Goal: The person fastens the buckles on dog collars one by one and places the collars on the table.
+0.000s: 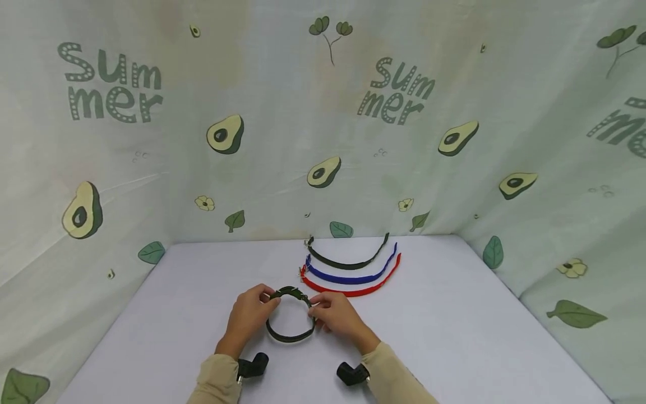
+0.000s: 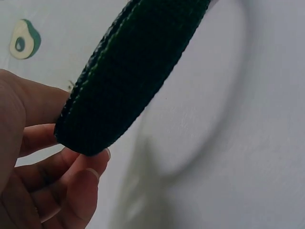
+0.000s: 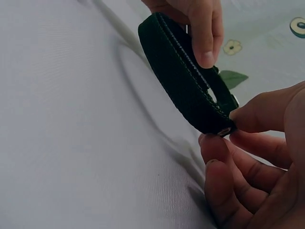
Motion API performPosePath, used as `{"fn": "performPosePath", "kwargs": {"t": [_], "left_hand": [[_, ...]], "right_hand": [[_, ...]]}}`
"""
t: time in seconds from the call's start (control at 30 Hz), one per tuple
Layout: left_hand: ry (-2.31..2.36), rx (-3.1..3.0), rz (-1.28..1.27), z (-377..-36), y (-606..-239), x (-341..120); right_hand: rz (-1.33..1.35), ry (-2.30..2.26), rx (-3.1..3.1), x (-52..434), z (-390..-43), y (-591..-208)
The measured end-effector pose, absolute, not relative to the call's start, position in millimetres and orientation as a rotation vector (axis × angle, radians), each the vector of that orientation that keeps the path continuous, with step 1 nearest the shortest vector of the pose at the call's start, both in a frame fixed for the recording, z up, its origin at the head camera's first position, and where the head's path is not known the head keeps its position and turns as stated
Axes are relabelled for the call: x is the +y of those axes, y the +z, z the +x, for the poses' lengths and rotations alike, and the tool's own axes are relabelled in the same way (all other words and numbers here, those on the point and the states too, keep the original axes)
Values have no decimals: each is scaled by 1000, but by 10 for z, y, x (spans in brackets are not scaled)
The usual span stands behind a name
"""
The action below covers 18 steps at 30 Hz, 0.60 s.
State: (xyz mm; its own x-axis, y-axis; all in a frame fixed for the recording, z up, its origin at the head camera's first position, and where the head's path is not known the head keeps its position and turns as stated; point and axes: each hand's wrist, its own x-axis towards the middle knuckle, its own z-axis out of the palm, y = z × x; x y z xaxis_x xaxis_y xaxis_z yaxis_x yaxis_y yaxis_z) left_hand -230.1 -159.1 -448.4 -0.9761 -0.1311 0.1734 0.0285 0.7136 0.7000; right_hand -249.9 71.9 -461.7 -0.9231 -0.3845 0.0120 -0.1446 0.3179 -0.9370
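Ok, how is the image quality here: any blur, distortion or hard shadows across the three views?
Head view: even soft light, wide-angle bowing of the backdrop, sharp on both hands, left hand and right hand, and the dark green collar. Left wrist view: the collar fills the frame, slightly soft, casting a faint curved shadow on the table. Right wrist view: collar weave fairly crisp, soft shadow, no glare.

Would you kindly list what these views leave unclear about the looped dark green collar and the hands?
- Dark green collar buckle: too small in head view; latched or not is unclear.
- Left wrist view: collar cut off by top edge.
- Right hand: cut off by frame edge in right wrist view.
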Motion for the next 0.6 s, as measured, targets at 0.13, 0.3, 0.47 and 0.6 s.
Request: {"fn": "performPosePath", "kwargs": {"t": [0.13, 0.3, 0.47, 0.6], "left_hand": [[-1066, -2718, 109, -2305, -4501, -1637], [-1009, -2758, 142, -2288, -4512, -1674], [-993, -2796, 158, -2277, -4523, -1698], [-1002, -2788, 152, -2303, -4509, -1723]], "right_hand": [[-467, -1639, 2390, 647, -2539, -4648], [-471, -1628, 2446, 572, -2570, -4723], [-490, -1593, 2493, 531, -2552, -4750], [-523, -1584, 2542, 494, -2561, -4708]]}}
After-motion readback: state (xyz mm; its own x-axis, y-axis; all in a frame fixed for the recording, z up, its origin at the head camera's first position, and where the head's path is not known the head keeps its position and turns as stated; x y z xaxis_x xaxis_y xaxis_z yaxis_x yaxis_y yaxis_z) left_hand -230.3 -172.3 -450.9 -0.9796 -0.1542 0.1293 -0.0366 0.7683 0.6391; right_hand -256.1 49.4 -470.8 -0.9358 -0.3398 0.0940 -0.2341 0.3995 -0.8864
